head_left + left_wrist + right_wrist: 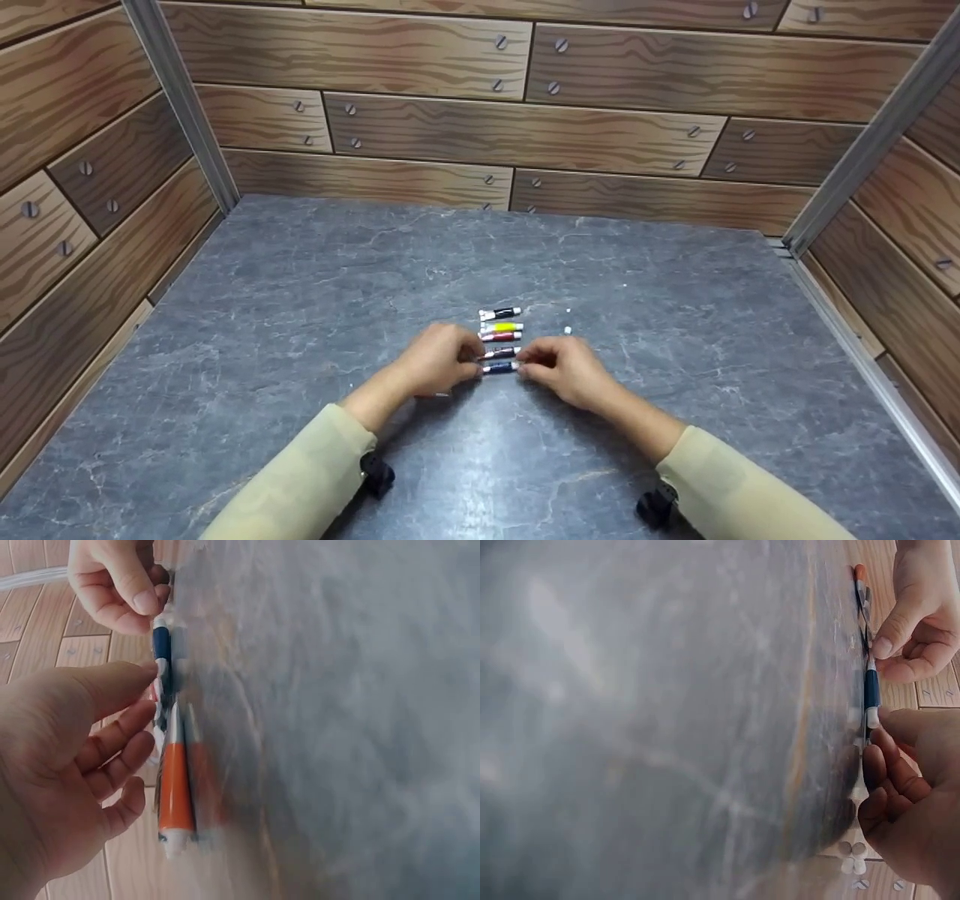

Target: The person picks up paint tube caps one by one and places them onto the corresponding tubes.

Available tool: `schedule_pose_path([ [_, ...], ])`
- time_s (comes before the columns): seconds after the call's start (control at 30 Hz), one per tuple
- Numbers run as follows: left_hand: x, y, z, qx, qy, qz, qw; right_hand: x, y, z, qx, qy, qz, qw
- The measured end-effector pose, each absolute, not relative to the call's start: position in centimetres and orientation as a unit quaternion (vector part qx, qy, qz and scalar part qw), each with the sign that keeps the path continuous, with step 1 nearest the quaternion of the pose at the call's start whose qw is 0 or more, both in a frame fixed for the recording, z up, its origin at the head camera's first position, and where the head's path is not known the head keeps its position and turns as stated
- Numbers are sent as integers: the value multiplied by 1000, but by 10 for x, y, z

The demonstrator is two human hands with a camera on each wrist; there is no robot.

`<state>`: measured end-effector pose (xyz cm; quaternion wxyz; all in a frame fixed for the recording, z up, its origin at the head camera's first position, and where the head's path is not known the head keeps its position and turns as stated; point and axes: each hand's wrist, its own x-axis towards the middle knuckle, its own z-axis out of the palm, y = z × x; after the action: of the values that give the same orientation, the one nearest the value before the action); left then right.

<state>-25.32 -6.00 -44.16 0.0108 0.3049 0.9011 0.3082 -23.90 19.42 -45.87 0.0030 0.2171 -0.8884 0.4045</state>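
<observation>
Small paint tubes lie in a stacked row on the table: a black tube (500,313), a yellow tube (504,327), a red tube (501,337), a dark tube (501,352) and, nearest me, a blue tube (500,367). My left hand (439,360) is at the left ends of the nearest two, thumb by the blue one. From the other side my right hand (571,369) has its thumb at the blue tube's white cap, fingers loosely bent and a gap between thumb and index. An orange tube (176,787) lies beside my left hand, mostly hidden by it in the head view.
Small white pieces (568,330) lie right of the row, beyond my right hand. The grey marbled table (300,300) is enclosed by wood-patterned walls (420,124) with metal corner posts (184,105).
</observation>
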Motion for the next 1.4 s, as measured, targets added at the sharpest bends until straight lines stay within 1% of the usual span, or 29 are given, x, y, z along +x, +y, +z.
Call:
schedule_pose_path([
  [0.2, -258, -76, -433, 299, 882, 365, -5, -240, 207, -446, 200, -871, 449, 15],
  [0.47, -269, -106, -428, 267, 879, 396, 13, -245, 234, -429, 187, -846, 499, 28],
  [0.63, -276, -118, -434, 281, 880, 383, 18, -250, 253, -427, 179, -830, 526, 43],
  [0.8, -283, -125, -439, 293, 885, 359, 40, -253, 268, -427, 168, -821, 544, 34],
  [1.03, -289, -128, -442, 341, 882, 318, 64, -261, 281, -433, 161, -821, 546, 31],
  [1.4, -292, -125, -438, 366, 882, 281, 91, -276, 291, -433, 149, -833, 533, -4],
])
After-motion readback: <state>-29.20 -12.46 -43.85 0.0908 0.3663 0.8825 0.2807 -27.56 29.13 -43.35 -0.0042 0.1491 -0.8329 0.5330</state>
